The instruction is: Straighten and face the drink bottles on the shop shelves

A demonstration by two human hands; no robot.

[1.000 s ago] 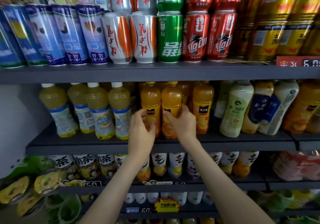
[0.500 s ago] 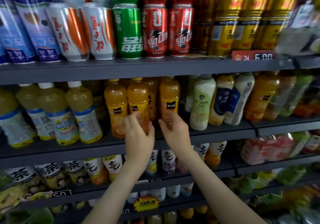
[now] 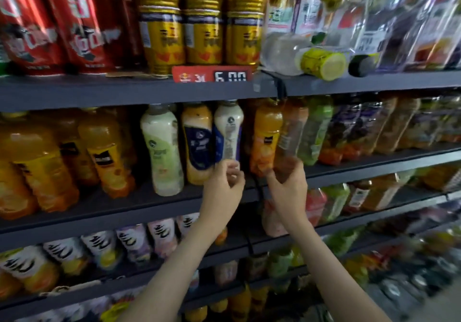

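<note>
Middle shelf (image 3: 124,207), centre of frame – stock and hands; the view is motion-blurred.

- White bottle with blue label (image 3: 228,134): upright, just right of a cream-orange bottle (image 3: 197,142) and a pale green-labelled bottle (image 3: 162,152).
- Left hand (image 3: 224,187): fingers curled at the foot of the white bottle, fingertips against its base; blur hides whether it actually grips.
- Brown-red bottle (image 3: 287,142): tilted, top leaning right, between an orange bottle (image 3: 265,137) and a green bottle (image 3: 316,132).
- Right hand (image 3: 289,184): thumb and fingers wrapped round the base of the brown-red bottle.
- Orange juice bottles (image 3: 107,154): left of frame, same shelf.
- Upper shelf: red cans (image 3: 82,34) upper left, gold cans (image 3: 202,29) top centre, price tag (image 3: 212,74) – a clear bottle (image 3: 282,52) lying on its side to the right.
</note>
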